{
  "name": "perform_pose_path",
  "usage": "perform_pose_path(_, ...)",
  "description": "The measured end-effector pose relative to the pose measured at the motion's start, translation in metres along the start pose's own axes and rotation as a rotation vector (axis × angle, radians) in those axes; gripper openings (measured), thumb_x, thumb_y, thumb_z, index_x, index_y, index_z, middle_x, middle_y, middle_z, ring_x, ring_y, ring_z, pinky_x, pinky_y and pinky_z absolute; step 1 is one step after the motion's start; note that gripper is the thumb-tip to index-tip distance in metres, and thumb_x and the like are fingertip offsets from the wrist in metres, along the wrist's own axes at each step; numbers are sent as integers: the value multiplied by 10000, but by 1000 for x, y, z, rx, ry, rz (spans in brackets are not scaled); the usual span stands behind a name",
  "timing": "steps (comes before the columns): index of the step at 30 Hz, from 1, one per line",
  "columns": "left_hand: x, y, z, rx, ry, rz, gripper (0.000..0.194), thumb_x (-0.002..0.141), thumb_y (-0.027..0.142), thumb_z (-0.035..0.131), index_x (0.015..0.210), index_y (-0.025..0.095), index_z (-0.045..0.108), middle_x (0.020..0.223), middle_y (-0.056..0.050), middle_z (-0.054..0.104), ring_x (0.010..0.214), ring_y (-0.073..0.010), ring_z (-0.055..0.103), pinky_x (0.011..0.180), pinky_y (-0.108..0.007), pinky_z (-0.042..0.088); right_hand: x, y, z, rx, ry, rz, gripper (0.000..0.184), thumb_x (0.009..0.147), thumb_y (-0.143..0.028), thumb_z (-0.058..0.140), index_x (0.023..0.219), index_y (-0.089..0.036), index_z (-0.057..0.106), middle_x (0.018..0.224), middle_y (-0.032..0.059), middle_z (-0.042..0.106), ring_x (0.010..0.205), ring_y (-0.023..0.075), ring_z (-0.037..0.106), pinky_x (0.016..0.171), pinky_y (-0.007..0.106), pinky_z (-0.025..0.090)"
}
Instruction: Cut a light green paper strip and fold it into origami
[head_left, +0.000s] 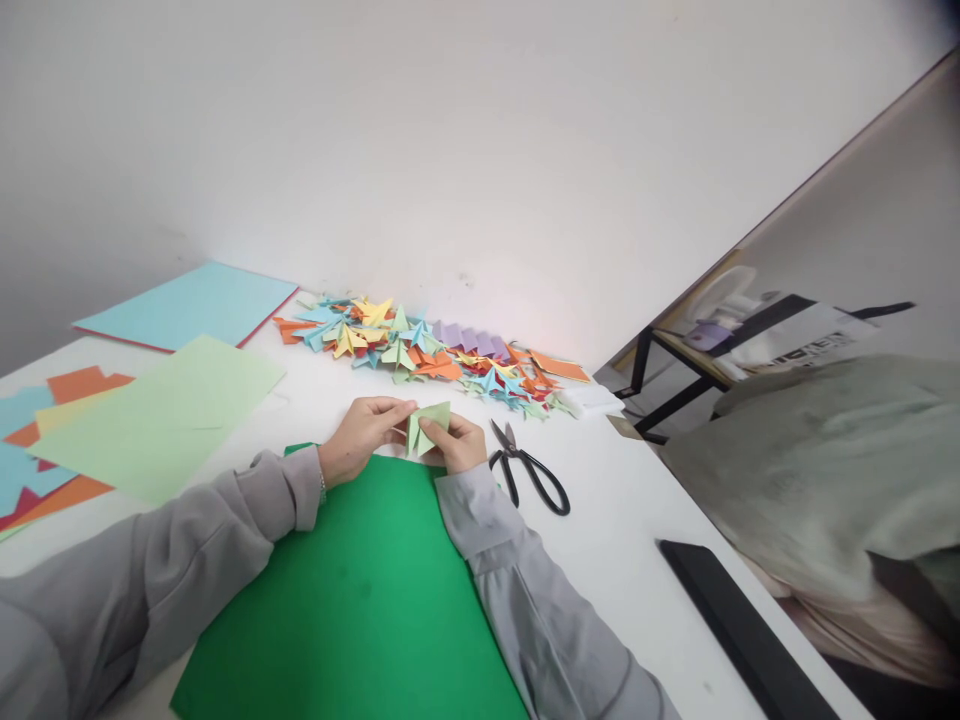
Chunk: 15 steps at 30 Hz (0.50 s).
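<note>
A small folded piece of light green paper point(433, 424) is held up between my two hands, over the far edge of a green sheet point(360, 590). My left hand point(363, 436) pinches its left edge with thumb and forefinger. On the other side, my right hand point(461, 442) grips it, the thumb lying across its face. Black-handled scissors point(525, 466) rest just right of my right hand, their blades apart. Behind my hands lies a long heap of folded paper shapes point(420, 345) in orange, yellow, blue, green, red and purple.
Large light green paper point(172, 410) and coloured offcuts point(45, 440) lie at the left. A blue sheet point(195, 305) sits at the back left against the wall. A black bar point(739, 625) lies near the right edge. Beyond it is a person point(825, 470) in a grey-green top.
</note>
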<state>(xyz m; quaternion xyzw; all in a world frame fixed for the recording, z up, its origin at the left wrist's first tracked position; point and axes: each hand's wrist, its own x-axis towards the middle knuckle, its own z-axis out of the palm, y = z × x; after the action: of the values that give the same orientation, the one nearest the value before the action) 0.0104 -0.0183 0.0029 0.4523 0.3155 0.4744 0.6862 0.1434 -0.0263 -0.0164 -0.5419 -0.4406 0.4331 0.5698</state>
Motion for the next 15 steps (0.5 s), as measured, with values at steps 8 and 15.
perform_pose_path(8, 0, 0, -1, -37, -46, -28, 265, 678, 336, 617, 738, 81, 654, 649, -61, 626, 604, -118, 556, 601, -273, 462, 1, 1, -1, -13, -5, -24, 309, 500, -416, 703, 634, -140, 662, 479, -15, 567, 396, 111, 465, 389, 247, 390)
perform_pose_path(15, 0, -2, 0, 75, 10, 18, 260, 592, 315, 685, 754, 113, 661, 695, -40, 641, 613, -108, 544, 591, -251, 456, 1, 2, -2, -4, -36, -97, 305, 521, -431, 689, 599, -139, 652, 452, -26, 534, 398, 101, 440, 393, 236, 373)
